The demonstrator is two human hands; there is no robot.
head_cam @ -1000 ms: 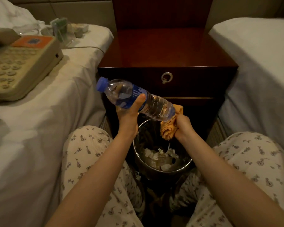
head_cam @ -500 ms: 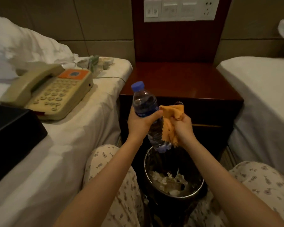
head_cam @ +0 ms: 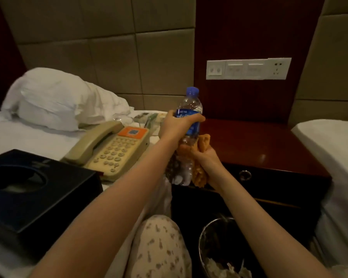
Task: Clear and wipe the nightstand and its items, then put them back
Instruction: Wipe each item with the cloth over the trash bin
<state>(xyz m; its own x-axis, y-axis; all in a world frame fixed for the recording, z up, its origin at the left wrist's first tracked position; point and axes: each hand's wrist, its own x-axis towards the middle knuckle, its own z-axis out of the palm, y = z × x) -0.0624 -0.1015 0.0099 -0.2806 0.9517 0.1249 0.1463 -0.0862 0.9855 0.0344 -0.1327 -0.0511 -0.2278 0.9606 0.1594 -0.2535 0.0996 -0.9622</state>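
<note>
While left hand (head_cam: 176, 126) grips bottle (head_cam: 189, 104), bin (head_cam: 201, 244) holds tissues (head_cam: 216, 266)

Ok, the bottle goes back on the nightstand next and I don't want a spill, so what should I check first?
1. Water bottle upright: ok, held vertical.
2. Blue cap on: ok.
3. Left hand grip: ok, fingers wrap round the label.
4. Orange cloth off the bottle: not ok, the right hand holds it against the lower half.
5. Nightstand top dry: cannot tell, only glossy reflections show.
</note>
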